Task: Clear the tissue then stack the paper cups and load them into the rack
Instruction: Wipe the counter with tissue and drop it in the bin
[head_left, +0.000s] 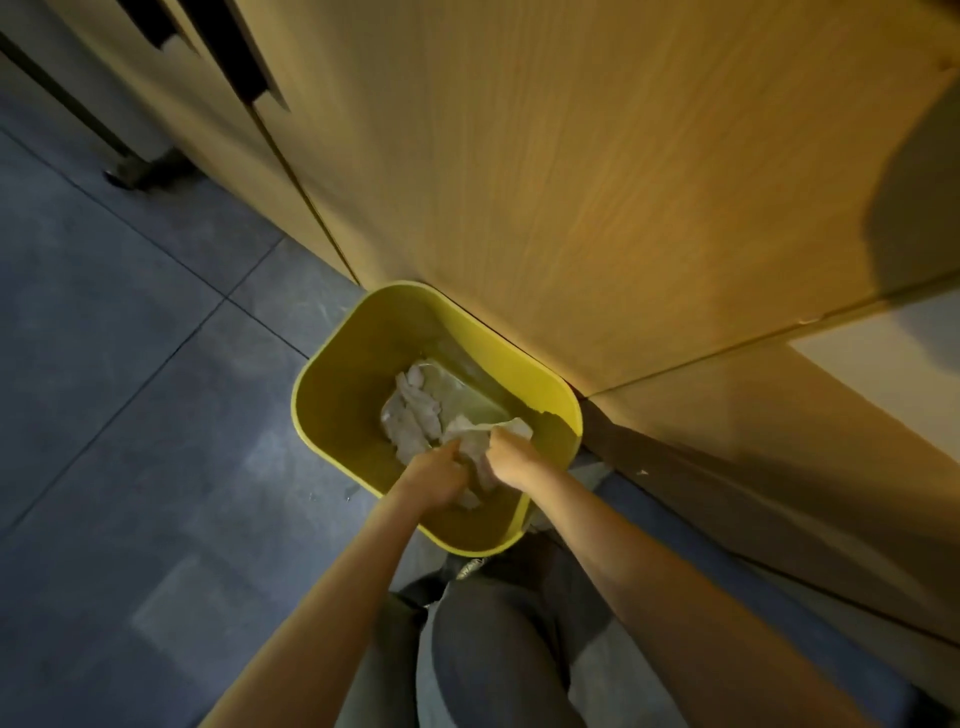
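A yellow waste bin (332, 395) stands on the floor against a wooden cabinet. Crumpled white tissue (410, 410) lies at its bottom. Both my hands reach down over the bin's near rim. My left hand (434, 475) and my right hand (511, 460) are closed together on a wad of white tissue (475, 441) held just inside the bin. No paper cups or rack are in view.
Wooden cabinet doors (597, 182) rise right behind the bin. Grey floor tiles (130, 364) spread to the left. A dark metal furniture leg (130, 174) stands at the upper left. My knees in grey trousers (493, 649) are below the bin.
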